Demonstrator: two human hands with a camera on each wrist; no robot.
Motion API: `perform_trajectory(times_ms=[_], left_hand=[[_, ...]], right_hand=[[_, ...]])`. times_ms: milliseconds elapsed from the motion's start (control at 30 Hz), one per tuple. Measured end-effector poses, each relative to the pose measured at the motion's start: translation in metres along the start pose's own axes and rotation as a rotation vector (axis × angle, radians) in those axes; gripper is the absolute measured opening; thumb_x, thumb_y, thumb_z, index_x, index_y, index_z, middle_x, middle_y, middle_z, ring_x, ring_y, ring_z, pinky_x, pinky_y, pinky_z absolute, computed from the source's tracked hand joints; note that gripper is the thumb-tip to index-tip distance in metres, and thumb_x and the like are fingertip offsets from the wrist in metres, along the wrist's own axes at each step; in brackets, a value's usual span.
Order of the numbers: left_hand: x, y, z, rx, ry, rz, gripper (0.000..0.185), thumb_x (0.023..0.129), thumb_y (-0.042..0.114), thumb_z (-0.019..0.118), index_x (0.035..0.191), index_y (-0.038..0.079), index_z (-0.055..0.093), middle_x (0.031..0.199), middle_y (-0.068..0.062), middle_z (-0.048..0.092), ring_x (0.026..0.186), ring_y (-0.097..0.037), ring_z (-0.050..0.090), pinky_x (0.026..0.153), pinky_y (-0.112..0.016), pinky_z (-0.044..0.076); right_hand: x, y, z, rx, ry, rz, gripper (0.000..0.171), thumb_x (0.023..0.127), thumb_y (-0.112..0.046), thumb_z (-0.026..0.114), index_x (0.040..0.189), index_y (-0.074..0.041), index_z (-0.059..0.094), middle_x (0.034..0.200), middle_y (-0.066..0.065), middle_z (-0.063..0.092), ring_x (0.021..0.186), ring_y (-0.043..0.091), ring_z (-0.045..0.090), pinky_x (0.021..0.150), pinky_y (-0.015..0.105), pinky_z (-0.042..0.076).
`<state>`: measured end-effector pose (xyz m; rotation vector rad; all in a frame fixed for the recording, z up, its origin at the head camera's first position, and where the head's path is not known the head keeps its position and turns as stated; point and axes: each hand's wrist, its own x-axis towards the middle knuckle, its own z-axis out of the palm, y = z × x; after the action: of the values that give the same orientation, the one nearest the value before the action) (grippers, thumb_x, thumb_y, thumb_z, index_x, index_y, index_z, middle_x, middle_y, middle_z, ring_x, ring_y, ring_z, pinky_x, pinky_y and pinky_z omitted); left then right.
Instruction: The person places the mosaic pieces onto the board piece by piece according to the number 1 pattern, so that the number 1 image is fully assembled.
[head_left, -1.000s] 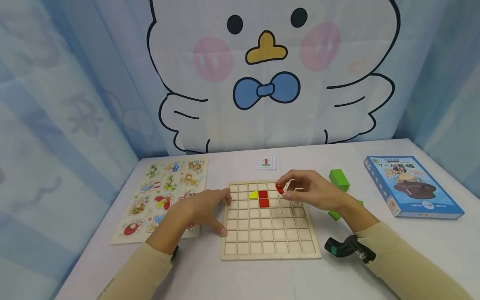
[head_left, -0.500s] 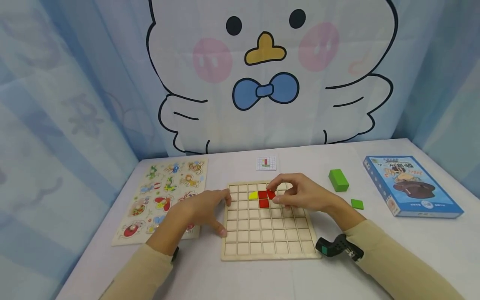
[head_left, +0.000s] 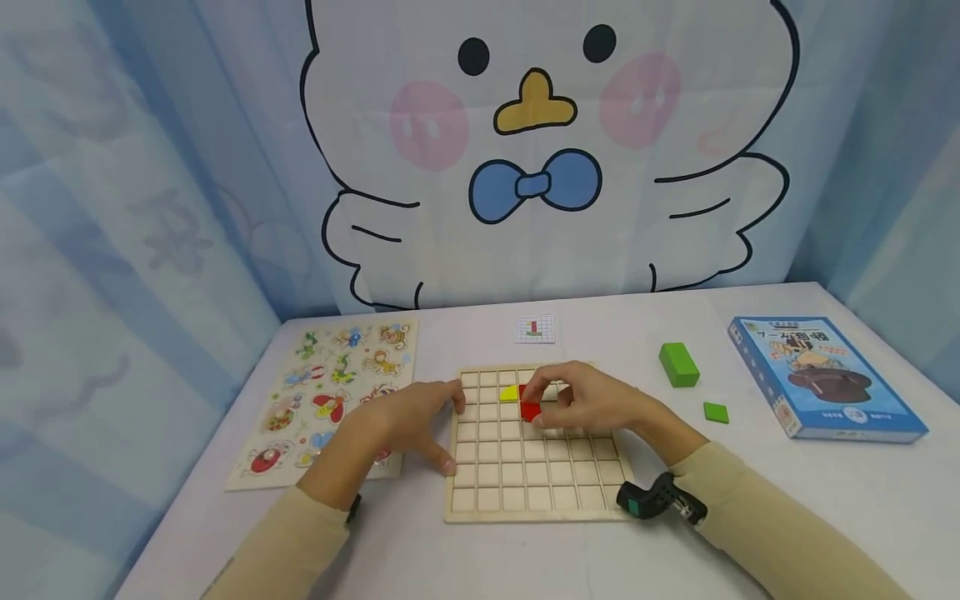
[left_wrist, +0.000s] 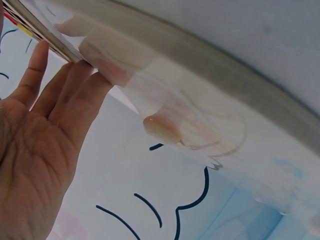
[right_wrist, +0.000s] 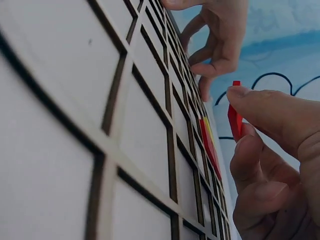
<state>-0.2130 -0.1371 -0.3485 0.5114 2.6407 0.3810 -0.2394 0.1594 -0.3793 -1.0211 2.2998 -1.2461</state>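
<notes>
A wooden grid board lies on the table in front of me. A yellow tile and red tiles sit in its upper cells. My right hand hovers low over those red tiles. It pinches a thin red tile on edge between thumb and fingers, just above the board. My left hand rests at the board's left edge with fingers spread and straight. Its palm shows against the board's rim in the left wrist view.
A green block and a small green tile lie right of the board, with a blue box beyond them. An animal puzzle board lies at the left, a small pattern card behind. A curtain hangs at the back.
My right hand has carried the red tile left and down, from above the board's upper right to the placed red tiles. The left hand has stayed put.
</notes>
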Motion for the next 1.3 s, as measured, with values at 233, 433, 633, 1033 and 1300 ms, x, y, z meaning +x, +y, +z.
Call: perform_trajectory(times_ms=[233,433,633,1033,1300], left_hand=[[0.0,0.0,0.001,0.006,-0.002,0.009,0.069,0.067,0.042,0.097,0.118,0.028,0.053,0.138,0.0,0.058,0.121,-0.017,0.053,0.109,-0.045,0.044],[0.0,-0.001,0.001,-0.006,-0.002,0.009,0.068,0.067,0.041,0.097,0.119,0.029,0.054,0.146,-0.002,0.056,0.134,-0.02,0.051,0.113,-0.046,0.041],[0.0,-0.001,0.001,-0.001,-0.004,0.024,0.068,0.068,0.041,0.097,0.119,0.028,0.054,0.144,-0.002,0.056,0.131,-0.019,0.052,0.112,-0.045,0.042],[0.0,-0.004,0.0,0.002,-0.007,0.034,0.069,0.068,0.042,0.096,0.12,0.027,0.054,0.144,-0.003,0.056,0.131,-0.018,0.052,0.111,-0.045,0.043],[0.0,-0.004,0.0,-0.004,-0.016,0.037,0.068,0.068,0.041,0.096,0.12,0.027,0.054,0.143,-0.003,0.057,0.131,-0.019,0.052,0.111,-0.044,0.042]], right_hand=[[0.003,0.0,0.009,-0.039,-0.005,-0.008,0.024,0.088,-0.015,0.082,0.109,-0.013,0.069,0.105,0.005,0.066,0.054,0.007,0.049,0.058,0.021,0.044],[0.005,-0.002,0.012,-0.074,0.0,-0.011,0.024,0.087,-0.012,0.081,0.108,-0.009,0.069,0.101,0.008,0.064,0.06,0.007,0.051,0.064,0.021,0.045],[0.003,-0.004,0.012,-0.092,0.0,-0.013,0.024,0.086,-0.011,0.081,0.106,-0.009,0.069,0.098,0.008,0.062,0.061,0.009,0.05,0.062,0.021,0.044],[-0.003,-0.007,0.007,-0.205,-0.032,-0.008,0.025,0.089,-0.018,0.08,0.111,-0.016,0.069,0.105,-0.004,0.068,0.075,0.011,0.063,0.074,0.028,0.053],[-0.022,-0.013,-0.008,-0.249,-0.029,0.01,0.022,0.1,-0.028,0.069,0.12,-0.02,0.069,0.113,-0.005,0.069,0.088,0.012,0.066,0.081,0.032,0.054]])
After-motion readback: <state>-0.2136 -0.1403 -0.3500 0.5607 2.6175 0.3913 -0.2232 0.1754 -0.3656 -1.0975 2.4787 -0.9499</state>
